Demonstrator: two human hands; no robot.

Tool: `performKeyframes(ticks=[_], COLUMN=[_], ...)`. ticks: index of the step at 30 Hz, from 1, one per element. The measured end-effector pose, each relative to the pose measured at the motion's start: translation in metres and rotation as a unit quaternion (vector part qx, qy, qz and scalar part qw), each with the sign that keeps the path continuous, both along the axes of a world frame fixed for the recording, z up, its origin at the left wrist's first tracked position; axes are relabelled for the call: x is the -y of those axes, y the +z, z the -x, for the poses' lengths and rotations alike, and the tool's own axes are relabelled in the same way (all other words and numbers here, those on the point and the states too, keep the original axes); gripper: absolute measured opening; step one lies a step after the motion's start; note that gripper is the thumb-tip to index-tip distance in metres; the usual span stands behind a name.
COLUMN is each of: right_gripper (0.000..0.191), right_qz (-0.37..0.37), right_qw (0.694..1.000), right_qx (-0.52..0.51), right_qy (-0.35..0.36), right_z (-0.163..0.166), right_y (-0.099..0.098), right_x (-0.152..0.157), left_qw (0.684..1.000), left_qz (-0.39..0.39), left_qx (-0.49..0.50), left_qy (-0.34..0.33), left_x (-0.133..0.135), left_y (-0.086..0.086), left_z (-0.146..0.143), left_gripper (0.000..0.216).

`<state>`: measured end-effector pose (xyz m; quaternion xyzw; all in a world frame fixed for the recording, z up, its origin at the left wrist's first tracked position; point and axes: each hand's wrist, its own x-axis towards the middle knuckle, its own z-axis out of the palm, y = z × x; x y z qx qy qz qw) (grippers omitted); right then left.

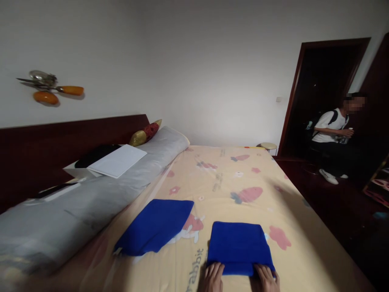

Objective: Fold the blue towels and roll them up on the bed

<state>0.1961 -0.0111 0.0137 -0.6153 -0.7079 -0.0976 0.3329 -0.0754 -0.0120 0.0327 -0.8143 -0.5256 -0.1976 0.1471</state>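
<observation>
L hand (214, 275) & R hand (267, 278) sit at the near corners of the nearer blue cloth (237, 246) on the bed (220, 205), pinching or just pressing, can't tell; prob. best keep both level w/ even pressure, fold straight.

Two blue cloths (239, 245) lie on one bed (304, 237), with two bare hands (214, 276) at its near end. Along the bed's left side: one grey roll (127, 194), one headboard (18, 162). Beside its far right corner, one round stool (268, 145); to the bed's right, one seated person (328, 123), one bottle (344, 140).
</observation>
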Motion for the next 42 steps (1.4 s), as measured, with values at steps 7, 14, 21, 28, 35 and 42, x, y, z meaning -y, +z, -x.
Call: performKeyframes(ticks=[7, 14, 21, 28, 35, 42], right_gripper=[0.031, 0.038, 0.042, 0.048, 0.042, 0.052], right_qz=[0.103, 0.113, -0.003, -0.060, -0.079, -0.069], right_qw=[0.992, 0.990, 0.978, 0.979, 0.973, 0.992], right_qx=[0.025, 0.030, 0.060, 0.060, 0.115, 0.103], right_qy=[0.065, 0.081, 0.199, 0.186, 0.181, 0.001], right_z=[-0.015, -0.005, 0.040, 0.039, 0.019, -0.043], right_y=[0.010, 0.006, 0.010, -0.003, 0.012, -0.012], right_x=[-0.028, -0.018, -0.014, -0.017, -0.016, -0.004], left_qw=[0.949, 0.945, 0.995, 0.995, 0.999, 0.993], left_qz=[0.253, 0.269, -0.024, -0.051, -0.031, -0.073], left_qx=[0.123, 0.105, 0.095, 0.080, -0.006, -0.039], left_qy=[0.142, 0.152, -0.010, -0.015, -0.037, 0.082], left_x=[-0.014, -0.008, -0.009, -0.014, -0.007, 0.011], left_y=[0.040, 0.030, -0.030, -0.043, 0.006, 0.022], left_z=[-0.029, -0.037, -0.068, -0.068, -0.042, 0.032], left_gripper=[0.049, 0.047, 0.047, 0.047, 0.056, 0.057])
